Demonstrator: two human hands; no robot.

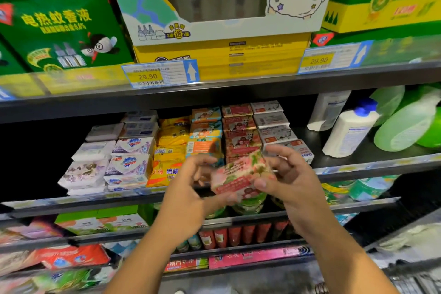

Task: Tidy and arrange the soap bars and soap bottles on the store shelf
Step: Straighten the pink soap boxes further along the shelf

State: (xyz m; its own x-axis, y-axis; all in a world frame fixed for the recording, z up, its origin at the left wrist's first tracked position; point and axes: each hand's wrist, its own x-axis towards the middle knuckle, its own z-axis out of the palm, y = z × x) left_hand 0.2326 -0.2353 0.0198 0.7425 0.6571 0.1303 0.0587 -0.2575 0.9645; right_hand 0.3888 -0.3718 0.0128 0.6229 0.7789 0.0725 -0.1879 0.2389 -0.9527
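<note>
My right hand [293, 179] gripped the pink and green soap bar [241, 174], a flat rectangular packet in glossy wrapper. The curled fingers of my left hand [191, 188] held its left end. It was in the air before the shelf [95, 200] of stacked soaps [238, 131].

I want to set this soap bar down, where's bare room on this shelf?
Bare shelf lies between the Goat soap boxes and the blue-capped white bottle. Left of the lavender soap bars is too dark to judge. The soap rows behind the pink soap bar are packed.
</note>
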